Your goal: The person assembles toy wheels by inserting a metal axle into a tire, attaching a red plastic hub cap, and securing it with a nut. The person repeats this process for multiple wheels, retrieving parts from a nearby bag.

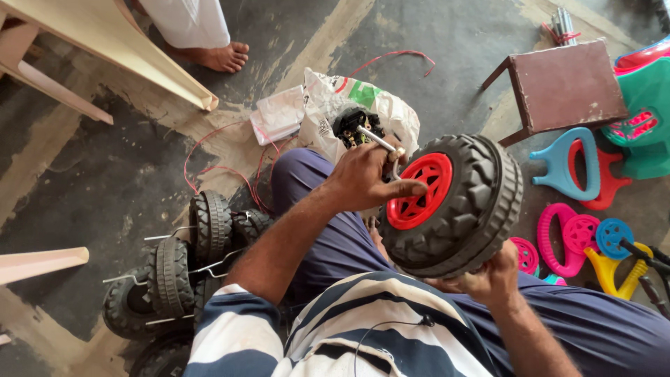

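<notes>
- Your right hand (492, 279) is cupped under the toy wheel (453, 206), fingers curled round the black tread from below – it carries the wheel's weight above your lap.
- Wheel: black knobby tyre w/ red spoked hub (419, 192), hub face turned toward your left hand.
- Your left hand (366, 178) rests at the hub, fingers closed round a bent metal axle rod (380, 143); index finger stretched out flat over the red hub.
- Rod runs up & away from the left hand to a small black gear/motor unit (356, 126), just beyond your knuckles.
- Behind that unit: crumpled white plastic bag (380, 105) on the floor; thin red wire (223, 150) loops out past it, on the left-hand side.
- Below your left forearm: pile of black wheels w/ metal rods (188, 258), well apart from the hands.
- Beyond the right hand: coloured plastic toy parts (579, 195) – blue, red, pink, yellow – and a small brown stool (565, 87).
- Far ahead of the left hand: another person's bare foot (220, 56).
</notes>
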